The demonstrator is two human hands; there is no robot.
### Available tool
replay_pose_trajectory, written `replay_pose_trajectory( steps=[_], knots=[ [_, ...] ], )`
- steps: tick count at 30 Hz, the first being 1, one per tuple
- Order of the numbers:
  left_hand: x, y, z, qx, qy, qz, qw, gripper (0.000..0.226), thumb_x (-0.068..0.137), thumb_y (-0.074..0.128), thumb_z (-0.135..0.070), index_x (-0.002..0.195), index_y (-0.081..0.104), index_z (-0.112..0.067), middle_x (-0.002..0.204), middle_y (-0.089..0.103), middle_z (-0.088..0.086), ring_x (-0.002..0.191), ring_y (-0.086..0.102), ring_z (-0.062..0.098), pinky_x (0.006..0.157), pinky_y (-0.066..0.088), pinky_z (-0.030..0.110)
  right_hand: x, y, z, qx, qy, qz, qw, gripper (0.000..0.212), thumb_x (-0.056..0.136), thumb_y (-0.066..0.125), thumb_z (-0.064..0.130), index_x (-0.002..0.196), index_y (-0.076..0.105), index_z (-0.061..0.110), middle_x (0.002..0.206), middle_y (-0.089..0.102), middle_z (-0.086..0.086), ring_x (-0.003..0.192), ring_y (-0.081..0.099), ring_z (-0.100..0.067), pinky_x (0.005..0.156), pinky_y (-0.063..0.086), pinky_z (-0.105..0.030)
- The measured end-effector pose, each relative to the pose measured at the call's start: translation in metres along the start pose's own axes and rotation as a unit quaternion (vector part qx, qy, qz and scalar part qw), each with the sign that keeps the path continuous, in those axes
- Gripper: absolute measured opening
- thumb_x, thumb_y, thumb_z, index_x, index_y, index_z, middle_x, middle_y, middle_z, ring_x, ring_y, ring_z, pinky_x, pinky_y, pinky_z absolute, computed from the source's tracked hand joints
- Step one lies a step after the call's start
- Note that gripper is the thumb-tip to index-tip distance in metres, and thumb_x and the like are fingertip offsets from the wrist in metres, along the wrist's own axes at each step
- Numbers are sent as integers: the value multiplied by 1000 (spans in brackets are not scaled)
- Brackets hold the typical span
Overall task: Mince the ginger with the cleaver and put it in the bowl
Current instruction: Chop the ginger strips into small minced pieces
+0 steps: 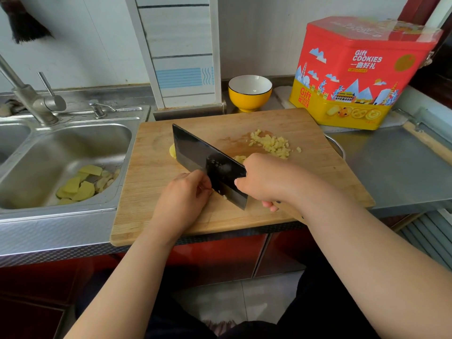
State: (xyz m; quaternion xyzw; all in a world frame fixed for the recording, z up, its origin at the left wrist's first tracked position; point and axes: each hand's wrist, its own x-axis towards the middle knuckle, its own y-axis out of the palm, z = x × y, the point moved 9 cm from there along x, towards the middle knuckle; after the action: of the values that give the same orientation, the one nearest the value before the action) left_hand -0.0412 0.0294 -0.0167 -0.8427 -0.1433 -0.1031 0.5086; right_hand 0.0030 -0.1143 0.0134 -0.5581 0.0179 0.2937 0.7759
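Minced ginger [271, 144] lies heaped on the far part of a wooden board [318, 172], with an uncut piece [172, 151] showing past the cleaver [208, 165]. The right hand [263, 181] grasps the cleaver's handle, blade edge on the board; the left hand [183, 194], fingers curled, pinches something unseen against the blade. The yellow bowl [250, 92] stands on the surface behind the board.

Bright, even daylight across the kitchen, apparently from the right and front. Soft, short shadows only, under the hands and beside the cookie tin [362, 72]. Pale sheen on the steel sink [73, 152] and on the countertop [391, 162]; a dull glint on the dark cleaver [208, 162] blade. Strong wide-angle bending at the edges, with counter lines curved and forearms stretched large in the foreground. Slight softness throughout, lower corners dim and underexposed.
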Motion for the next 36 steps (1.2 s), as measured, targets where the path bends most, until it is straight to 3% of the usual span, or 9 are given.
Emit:
replay_pose_trajectory(
  steps=[3, 8, 12, 15, 18, 23, 29, 32, 36],
  knots=[
    [1, 2, 2, 1, -11, -3, 1000, 8, 84, 66, -18, 90, 61, -20, 80, 54, -7, 71, 47, 12, 61, 32, 26, 6, 2, 3, 11, -2, -9, 1000, 16, 100, 46, 24, 103, 53, 10, 60, 57, -9, 39, 51, -18, 42, 45, -23],
    [1, 11, -7, -14, -14, -23, 1000, 7, 85, 65, -17, 91, 61, -19, 82, 58, -5, 77, 57, 21, 63, 43, 33, 7, -7, -13, 47, 0, -26, 999, 35, 101, 46, 30, 127, 51, 7, 56, 58, -8, 39, 52, -17, 44, 44, -23],
    [-4, 12, -29, 13, 61, -70, 996, 30, 84, 58, -1, 110, 66, -15, 109, 66, 2, 99, 59, 24, 77, 52, 40, 6, -21, -38, 99, 11, -51, 994, 27, 101, 46, 32, 80, 44, 15, 51, 57, -8, 37, 51, -17, 46, 44, -26],
    [-8, 22, -55, 74, 176, -50, 980, 47, 87, 49, -6, 133, 55, -14, 145, 47, 3, 133, 42, 26, 104, 38, 39, 5, -20, -46, 194, 4, -41, 980, 24, 100, 49, 30, 87, 53, 10, 55, 55, -6, 40, 51, -17, 51, 50, -33],
    [-9, 31, -54, 101, 183, -20, 978, 50, 94, 45, -27, 142, 45, -15, 154, 32, -2, 144, 24, 23, 111, 29, 39, 4, -21, -50, 290, -4, -39, 956, 19, 100, 52, 27, 87, 52, 13, 53, 50, -2, 38, 45, -14, 44, 47, -28],
    [-8, 35, -41, 117, 151, 5, 982, 52, 99, 30, -43, 136, 53, -15, 145, 47, 0, 141, 32, 24, 110, 34, 46, 3, -31, -61, 347, -3, -56, 936, 23, 99, 53, 26, 105, 54, 4, 49, 50, 1, 39, 44, -14, 42, 44, -27],
    [4, -5, -30, -18, 85, -124, 988, 21, 91, 62, -12, 109, 71, -15, 109, 71, 0, 105, 65, 17, 85, 55, 35, 2, -32, -60, 332, -9, -52, 942, 19, 99, 54, 29, 107, 44, 14, 50, 52, 1, 40, 47, -13, 45, 47, -27],
    [13, -24, -18, -55, 33, -164, 984, 10, 86, 70, -15, 94, 72, -20, 92, 72, -9, 86, 66, 9, 73, 53, 27, 3, -29, -56, 318, -7, -27, 948, 20, 99, 54, 30, 108, 42, 17, 53, 53, 0, 40, 48, -11, 46, 49, -27],
    [17, -39, 21, -117, -56, -221, 967, 12, 86, 69, -32, 90, 59, -27, 84, 60, -14, 82, 59, 8, 72, 49, 30, 1, -19, -43, 294, -14, 31, 955, 25, 99, 54, 32, 111, 53, 10, 57, 52, 0, 40, 47, -12, 47, 48, -27]
  ],
)
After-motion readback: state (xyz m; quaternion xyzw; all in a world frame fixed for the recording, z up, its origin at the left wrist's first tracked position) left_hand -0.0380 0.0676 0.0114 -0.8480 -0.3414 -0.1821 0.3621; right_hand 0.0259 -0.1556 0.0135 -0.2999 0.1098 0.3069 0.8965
